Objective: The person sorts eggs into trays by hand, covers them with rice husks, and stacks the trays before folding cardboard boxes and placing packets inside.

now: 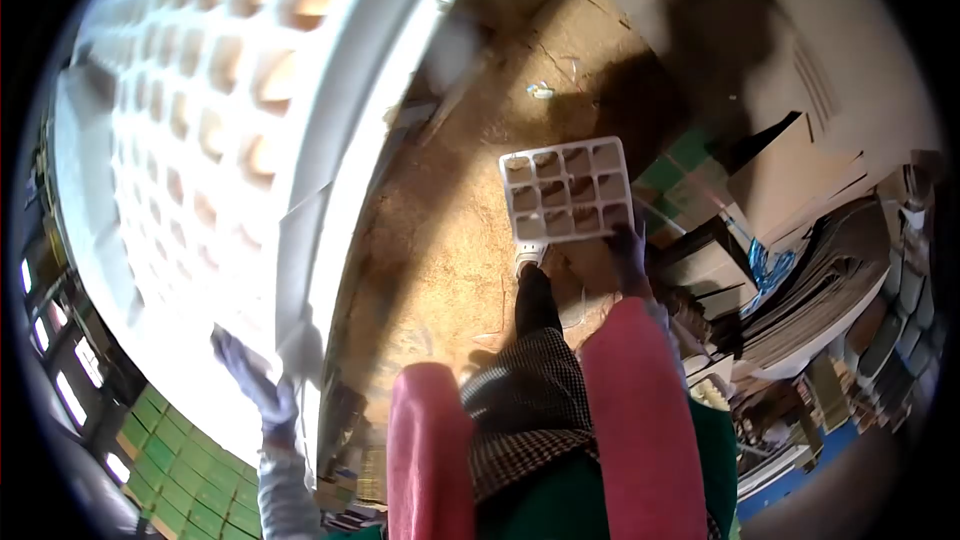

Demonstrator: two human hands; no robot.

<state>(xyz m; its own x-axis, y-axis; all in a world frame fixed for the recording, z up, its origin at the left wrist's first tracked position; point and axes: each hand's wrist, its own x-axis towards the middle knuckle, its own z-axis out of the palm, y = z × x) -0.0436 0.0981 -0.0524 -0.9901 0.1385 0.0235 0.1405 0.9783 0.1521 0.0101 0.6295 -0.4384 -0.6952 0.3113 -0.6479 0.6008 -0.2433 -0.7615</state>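
Observation:
My right hand, in a dark glove, grips the lower right corner of a white grid tray with several square compartments, held out over the floor. My left hand, in a light glove, is over the brightly lit white surface at the left, near its edge. Something small and dark shows at its fingertips, too small to name. Rows of rounded hollows cover the upper part of that white surface; glare washes out its lower part.
Stacked flat cardboard stands at the right beside a blue plastic bundle. Green boxes lie at the lower left, and green pieces are right of the tray. A scrap lies on the brown floor.

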